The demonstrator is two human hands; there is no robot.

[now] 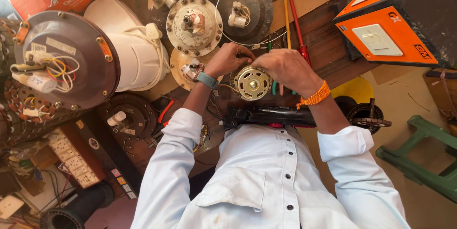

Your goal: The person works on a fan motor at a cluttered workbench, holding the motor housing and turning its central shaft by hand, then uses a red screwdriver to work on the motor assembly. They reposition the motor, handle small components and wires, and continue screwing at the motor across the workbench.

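A small round fan motor [252, 83] with a pale metal cover and copper windings at its rim stands on the wooden workbench [333, 48]. My left hand [228, 59], a teal band on its wrist, pinches something at the motor's upper left edge. My right hand [285, 67], with orange thread around the wrist, curls over the motor's upper right edge. Both sets of fingertips meet at the top of the motor; what they pinch is too small to tell. A black elongated tool [266, 116] lies just below the motor, in front of my chest.
Several ceiling-fan motors and covers crowd the left: a large brown one [71, 62], a white housing [128, 43], a pale disc [194, 24]. Red and yellow screwdrivers [295, 14] lie behind. An orange-black box [395, 19] sits right, a green stool [428, 157] below it, a switchboard [74, 162] lower left.
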